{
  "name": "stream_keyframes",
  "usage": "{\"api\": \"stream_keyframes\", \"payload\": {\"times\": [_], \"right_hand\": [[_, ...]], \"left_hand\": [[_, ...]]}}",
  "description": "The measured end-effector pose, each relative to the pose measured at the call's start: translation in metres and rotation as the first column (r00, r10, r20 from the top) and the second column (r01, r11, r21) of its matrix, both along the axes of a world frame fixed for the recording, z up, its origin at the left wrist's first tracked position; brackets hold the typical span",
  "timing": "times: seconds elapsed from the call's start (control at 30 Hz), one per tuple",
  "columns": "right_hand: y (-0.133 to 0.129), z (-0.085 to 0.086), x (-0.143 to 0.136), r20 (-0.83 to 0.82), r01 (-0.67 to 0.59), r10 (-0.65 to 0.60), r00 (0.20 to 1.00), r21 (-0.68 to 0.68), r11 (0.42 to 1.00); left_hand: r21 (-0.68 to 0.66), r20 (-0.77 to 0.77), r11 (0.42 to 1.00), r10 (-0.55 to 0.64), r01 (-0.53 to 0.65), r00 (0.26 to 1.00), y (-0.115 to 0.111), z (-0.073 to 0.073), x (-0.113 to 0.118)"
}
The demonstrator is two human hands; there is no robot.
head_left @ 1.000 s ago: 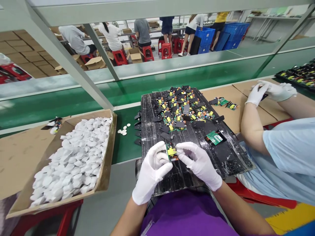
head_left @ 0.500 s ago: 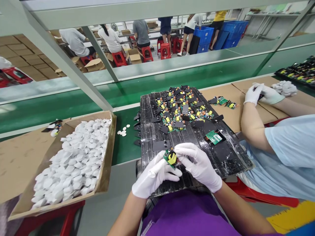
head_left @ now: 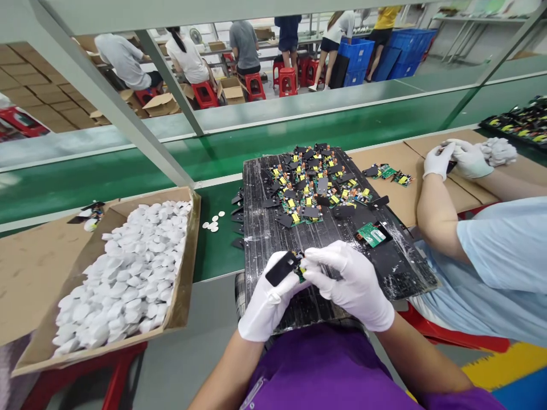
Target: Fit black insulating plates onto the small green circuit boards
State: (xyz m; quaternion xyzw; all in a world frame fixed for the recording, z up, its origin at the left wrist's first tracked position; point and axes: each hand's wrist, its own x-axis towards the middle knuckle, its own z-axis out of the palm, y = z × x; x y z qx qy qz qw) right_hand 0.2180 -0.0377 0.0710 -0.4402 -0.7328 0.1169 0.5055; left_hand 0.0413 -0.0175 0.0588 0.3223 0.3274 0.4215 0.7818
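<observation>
My left hand (head_left: 270, 299), in a white glove, is closed on a small circuit board with a black plate (head_left: 281, 270) over it. Only a little of the board's green and yellow shows between the hands. The gloved fingertips of my right hand (head_left: 348, 285) pinch the same piece at its right end. Both hands are above the near part of a black, tape-covered board (head_left: 265, 228). A pile of circuit boards with black plates (head_left: 305, 185) covers its far half. One green circuit board (head_left: 371, 234) lies apart at the right.
A cardboard tray (head_left: 193, 245) of white discs stands at the left, with several loose discs (head_left: 212, 226) beside it. At the right, another person's gloved hands (head_left: 459, 158) work over cardboard. A metal frame post (head_left: 123, 108) crosses the left side.
The held board's yellow and green face has turned mostly out of sight, and the black plate now shows on top. My right hand has shifted slightly to the right.
</observation>
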Motion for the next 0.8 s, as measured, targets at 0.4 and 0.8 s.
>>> {"api": "stream_keyframes", "payload": {"times": [0.4, 0.8], "right_hand": [[-0.003, -0.008, -0.011, -0.021, -0.119, 0.117, 0.993, -0.144, 0.982], [-0.004, -0.01, -0.018, -0.2, -0.108, 0.062, 0.978, -0.23, 0.967]], "left_hand": [[0.035, -0.124, 0.993, 0.117, -0.113, 0.985, -0.001, -0.012, 0.001], [0.116, -0.202, 0.986, 0.143, -0.121, 0.969, 0.0, 0.0, -0.001]]}}
